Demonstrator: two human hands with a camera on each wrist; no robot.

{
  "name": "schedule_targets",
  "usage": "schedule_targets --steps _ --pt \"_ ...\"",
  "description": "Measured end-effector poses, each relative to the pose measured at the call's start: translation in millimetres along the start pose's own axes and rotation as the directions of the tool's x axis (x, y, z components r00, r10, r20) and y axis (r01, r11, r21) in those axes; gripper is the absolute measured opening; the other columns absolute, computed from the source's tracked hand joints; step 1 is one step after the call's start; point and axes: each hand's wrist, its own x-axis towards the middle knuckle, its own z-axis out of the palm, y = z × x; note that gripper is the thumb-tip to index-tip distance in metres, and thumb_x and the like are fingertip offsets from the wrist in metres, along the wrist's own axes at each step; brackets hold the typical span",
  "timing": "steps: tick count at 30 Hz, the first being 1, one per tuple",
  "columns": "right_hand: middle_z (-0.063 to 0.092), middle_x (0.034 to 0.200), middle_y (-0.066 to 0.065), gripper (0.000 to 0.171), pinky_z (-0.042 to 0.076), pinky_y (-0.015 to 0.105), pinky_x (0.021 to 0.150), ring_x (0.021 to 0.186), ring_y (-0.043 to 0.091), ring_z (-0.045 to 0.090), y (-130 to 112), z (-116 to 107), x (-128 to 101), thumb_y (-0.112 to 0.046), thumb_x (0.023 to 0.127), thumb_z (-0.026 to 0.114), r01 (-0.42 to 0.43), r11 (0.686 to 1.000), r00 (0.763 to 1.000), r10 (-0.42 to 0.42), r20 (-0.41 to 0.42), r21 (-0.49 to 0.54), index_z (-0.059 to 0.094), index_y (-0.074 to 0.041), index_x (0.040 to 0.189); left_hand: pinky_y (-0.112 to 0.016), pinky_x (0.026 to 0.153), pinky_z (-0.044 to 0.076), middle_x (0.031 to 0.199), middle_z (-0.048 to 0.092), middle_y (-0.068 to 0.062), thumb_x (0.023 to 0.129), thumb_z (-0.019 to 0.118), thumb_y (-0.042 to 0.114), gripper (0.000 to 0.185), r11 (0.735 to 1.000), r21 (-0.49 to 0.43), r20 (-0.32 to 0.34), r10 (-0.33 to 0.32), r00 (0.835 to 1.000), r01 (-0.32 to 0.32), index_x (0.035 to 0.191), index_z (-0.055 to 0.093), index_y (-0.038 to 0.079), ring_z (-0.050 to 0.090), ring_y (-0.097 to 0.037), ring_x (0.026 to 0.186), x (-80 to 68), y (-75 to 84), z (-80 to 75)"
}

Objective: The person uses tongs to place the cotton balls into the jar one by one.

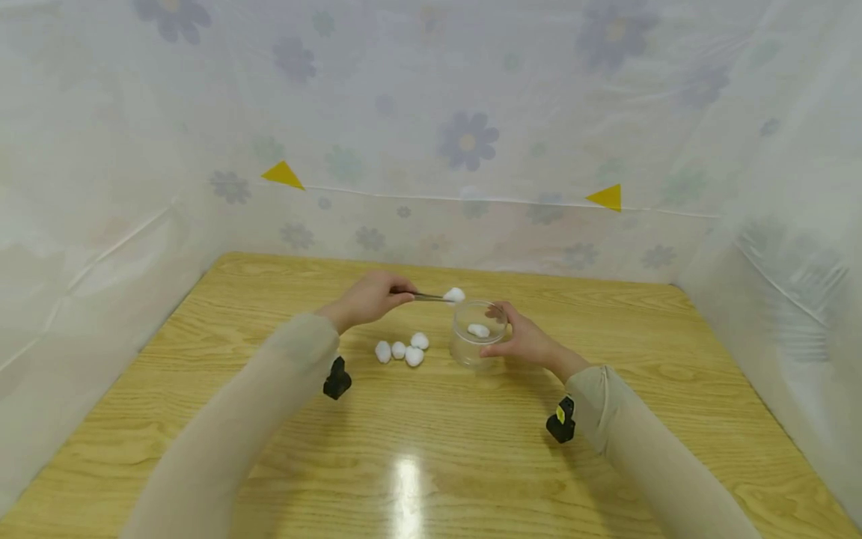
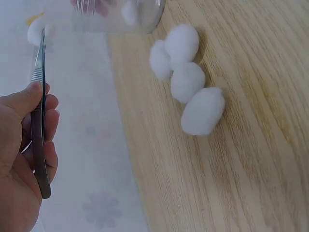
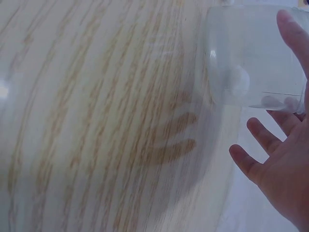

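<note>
1. The left hand (image 1: 373, 301) had its thumb and fingers curled around the tweezers (image 2: 36, 130), with hardly any gap.
2. The tweezers' tips had hold of a fluffy white ball (image 1: 454, 295). It was up near the rim of the clear jar (image 1: 465, 352), on the left side.
3. The right hand (image 1: 528, 343) was open about as wide as the jar and had hold of it. The thumb was on the near side, and some fingertips poked out away from the glass.
4. I could not tell if the jar's bottom touched the wooden table (image 1: 471, 449).
5. One white puff (image 1: 478, 330) lay inside the jar.
6. Four loose puffs (image 1: 414, 356) sat close together on the table, left of the jar.
7. Behind the table hung a flowery sheet (image 1: 404, 135) with two yellow triangles (image 1: 608, 198) on it.
</note>
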Motion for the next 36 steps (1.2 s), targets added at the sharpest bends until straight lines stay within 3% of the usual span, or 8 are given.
schedule_targets --steps 22,36 --pt "0.034 0.148 0.015 0.098 0.025 0.059 0.107 0.137 0.038 0.027 -2 0 -1 -0.040 0.075 0.078 -0.015 1.000 1.000 0.015 -0.002 -0.006 0.020 -0.005 0.145 -0.031 0.078 0.050 0.102 0.068 -0.005 0.096 0.054 0.020 0.023 0.999 0.012 0.032 0.029 0.999 -0.030 0.111 0.067 0.009 0.062 -0.016 0.088 21.6 23.1 16.3" --pt "0.035 0.147 0.014 0.096 0.025 0.058 0.108 0.137 0.037 0.027 -2 3 0 -0.039 0.076 0.077 -0.013 1.000 1.000 0.013 -0.002 -0.003 0.020 -0.005 0.145 -0.031 0.080 0.051 0.104 0.068 -0.007 0.095 0.055 0.019 0.024 0.999 0.009 0.028 0.053 0.998 -0.054 0.112 0.067 0.006 0.063 -0.017 0.091 22.5 22.2 21.5"
